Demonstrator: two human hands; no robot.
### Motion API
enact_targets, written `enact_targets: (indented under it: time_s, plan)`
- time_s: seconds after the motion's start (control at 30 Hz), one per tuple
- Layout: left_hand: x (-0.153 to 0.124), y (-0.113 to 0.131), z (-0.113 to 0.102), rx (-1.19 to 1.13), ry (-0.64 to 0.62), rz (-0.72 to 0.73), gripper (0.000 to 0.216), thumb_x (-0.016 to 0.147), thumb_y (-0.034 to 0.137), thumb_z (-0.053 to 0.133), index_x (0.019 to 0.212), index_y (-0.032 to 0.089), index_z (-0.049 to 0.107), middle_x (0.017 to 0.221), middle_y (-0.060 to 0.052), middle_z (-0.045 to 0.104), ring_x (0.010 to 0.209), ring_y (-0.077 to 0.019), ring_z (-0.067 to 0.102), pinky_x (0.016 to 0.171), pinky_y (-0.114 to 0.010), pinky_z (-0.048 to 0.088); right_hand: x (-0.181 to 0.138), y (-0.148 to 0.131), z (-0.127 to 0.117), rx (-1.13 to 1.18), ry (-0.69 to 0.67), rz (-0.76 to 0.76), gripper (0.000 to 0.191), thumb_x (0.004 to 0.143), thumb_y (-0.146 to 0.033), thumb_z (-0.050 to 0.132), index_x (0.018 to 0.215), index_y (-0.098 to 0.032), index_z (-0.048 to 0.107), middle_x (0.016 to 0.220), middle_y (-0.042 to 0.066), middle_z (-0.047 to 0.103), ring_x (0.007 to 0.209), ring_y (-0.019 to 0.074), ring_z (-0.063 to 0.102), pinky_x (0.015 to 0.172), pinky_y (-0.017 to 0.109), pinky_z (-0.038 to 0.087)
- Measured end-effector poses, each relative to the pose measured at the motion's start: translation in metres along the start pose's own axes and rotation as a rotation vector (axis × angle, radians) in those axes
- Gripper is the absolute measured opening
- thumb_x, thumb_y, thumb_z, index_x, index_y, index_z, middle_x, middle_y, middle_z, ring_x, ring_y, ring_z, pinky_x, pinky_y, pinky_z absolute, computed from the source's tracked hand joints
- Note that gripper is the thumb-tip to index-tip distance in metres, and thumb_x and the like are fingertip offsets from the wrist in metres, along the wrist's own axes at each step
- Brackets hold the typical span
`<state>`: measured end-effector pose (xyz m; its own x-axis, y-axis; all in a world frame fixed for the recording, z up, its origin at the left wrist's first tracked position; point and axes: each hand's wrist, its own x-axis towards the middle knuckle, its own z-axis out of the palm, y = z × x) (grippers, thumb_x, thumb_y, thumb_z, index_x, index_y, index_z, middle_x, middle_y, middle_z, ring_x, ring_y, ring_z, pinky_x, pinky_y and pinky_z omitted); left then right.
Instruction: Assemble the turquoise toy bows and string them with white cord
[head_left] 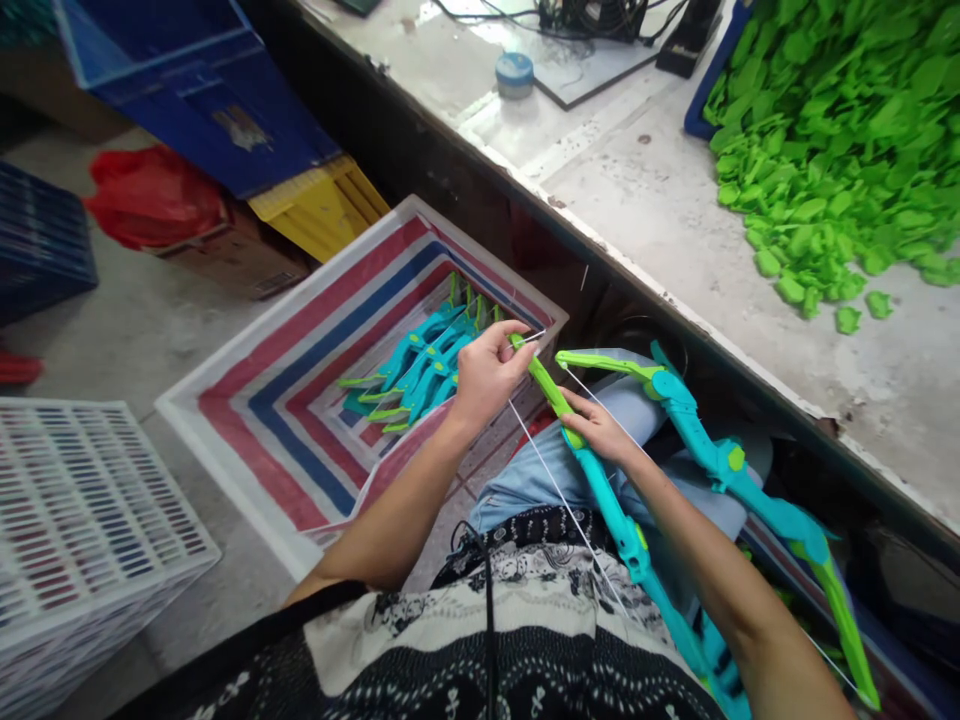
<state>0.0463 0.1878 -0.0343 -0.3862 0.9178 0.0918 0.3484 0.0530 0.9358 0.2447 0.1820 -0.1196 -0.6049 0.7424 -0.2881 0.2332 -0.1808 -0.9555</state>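
Observation:
A toy bow point(612, 498), teal with green ends, slants across my lap. My right hand point(596, 425) is closed round its green limb. At the green tip my left hand point(491, 365) pinches the white string point(551, 478), which runs down beside the bow. The bow's lower end passes out of view at the bottom. Another toy bow point(697, 425) of the same colours, with its own white string, lies to the right of my right arm, over my knees. Several more toy bows point(431, 350) lie in a crate lined with striped sheet point(281, 405), left of my left hand.
The worktable point(600, 190) runs diagonally above my knees. On it lie a heap of green plastic parts point(840, 150) and a small round blue-lidded container point(514, 75). A white slatted crate point(97, 510), blue bins point(195, 100) and a red bag point(154, 195) stand at left.

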Motion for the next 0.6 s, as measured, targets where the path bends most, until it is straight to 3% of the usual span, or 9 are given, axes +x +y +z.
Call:
enact_targets:
  time_s: [0.07,0.17,0.23,0.33,0.47,0.6]
  plan:
    - [0.000,-0.006,0.000,0.038,0.046,-0.014,0.010,0.074,0.024,0.066,0.082,0.018,0.068,0.050,0.008,0.040,0.046,-0.0073,0.037,0.049,-0.022,0.029,-0.009,-0.004,0.011,-0.238,0.105,-0.075,0.057,0.088,-0.045,0.054,0.137,-0.015,0.055,0.142,0.014,0.052,0.135,0.0285,0.046,0.116,0.048,0.034]
    - [-0.003,-0.012,-0.003,0.043,0.090,-0.021,0.010,0.075,0.024,0.063,0.081,0.018,0.068,0.050,0.008,0.040,0.046,-0.0077,0.037,0.048,-0.022,0.029,-0.020,-0.022,0.027,-0.529,0.216,-0.228,0.052,0.093,-0.040,0.050,0.138,-0.015,0.053,0.143,0.016,0.049,0.136,0.0285,0.044,0.114,0.047,0.038]
    - [-0.004,-0.012,-0.005,0.040,0.099,-0.011,0.011,0.075,0.025,0.063,0.081,0.018,0.068,0.050,0.008,0.040,0.046,-0.0078,0.037,0.048,-0.021,0.029,-0.016,-0.042,0.029,-0.623,0.276,-0.355,0.042,0.096,-0.034,0.045,0.133,-0.019,0.058,0.134,0.014,0.057,0.126,0.0256,0.052,0.108,0.043,0.045]
    - [-0.004,-0.011,-0.006,0.048,0.099,0.011,0.011,0.075,0.026,0.063,0.081,0.018,0.068,0.050,0.008,0.041,0.047,-0.0078,0.037,0.049,-0.021,0.030,0.016,-0.073,0.017,-0.643,0.378,-0.500,0.033,0.096,-0.029,0.046,0.122,-0.021,0.065,0.111,0.011,0.065,0.105,0.0225,0.060,0.094,0.038,0.051]
    - [-0.001,-0.009,-0.007,0.052,0.078,0.017,0.011,0.075,0.026,0.063,0.080,0.018,0.068,0.049,0.008,0.041,0.046,-0.0077,0.037,0.049,-0.022,0.029,0.072,-0.104,-0.006,-0.594,0.272,-0.599,0.025,0.090,-0.025,0.057,0.113,-0.020,0.067,0.093,0.006,0.065,0.086,0.0175,0.060,0.080,0.030,0.050]
    - [0.002,-0.012,-0.008,0.045,0.059,0.028,0.011,0.076,0.026,0.063,0.081,0.018,0.068,0.050,0.008,0.041,0.046,-0.0079,0.038,0.050,-0.022,0.029,0.093,-0.120,-0.013,-0.641,0.194,-0.635,0.008,0.087,-0.020,0.061,0.084,-0.017,0.068,0.080,0.002,0.059,0.070,0.0123,0.055,0.068,0.025,0.044]
